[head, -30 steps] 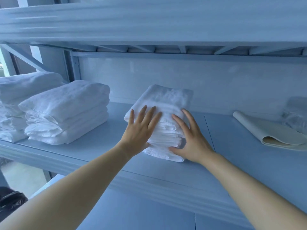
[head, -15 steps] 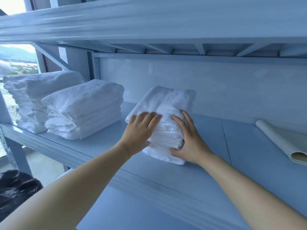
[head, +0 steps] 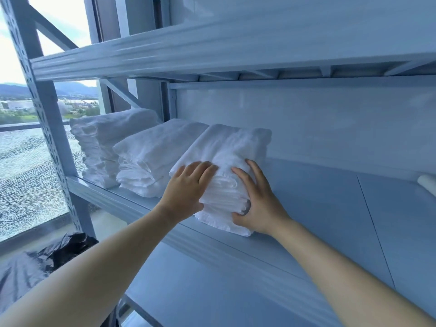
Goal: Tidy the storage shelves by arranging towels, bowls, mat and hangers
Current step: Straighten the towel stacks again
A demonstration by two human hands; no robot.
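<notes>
A stack of folded white towels (head: 232, 149) rests on the grey-blue metal shelf (head: 318, 208). My left hand (head: 186, 191) lies flat on its front left face, and my right hand (head: 257, 201) clasps its front right corner with the thumb at the stack's base. Two more stacks of white towels stand to the left: a middle stack (head: 151, 156) touching the held one, and a far-left stack (head: 103, 142). The end of a rolled white mat (head: 428, 182) shows at the right edge.
The upper shelf (head: 236, 43) hangs low over the towels. A perforated upright post (head: 47, 128) stands at the left, with a window behind it. A black plastic bag (head: 59, 253) lies on the floor at lower left. A lower shelf board (head: 200, 291) runs beneath my arms.
The towel stack under my hands has slid left and now touches the middle stack. The view has turned left, so the mat is nearly out of frame.
</notes>
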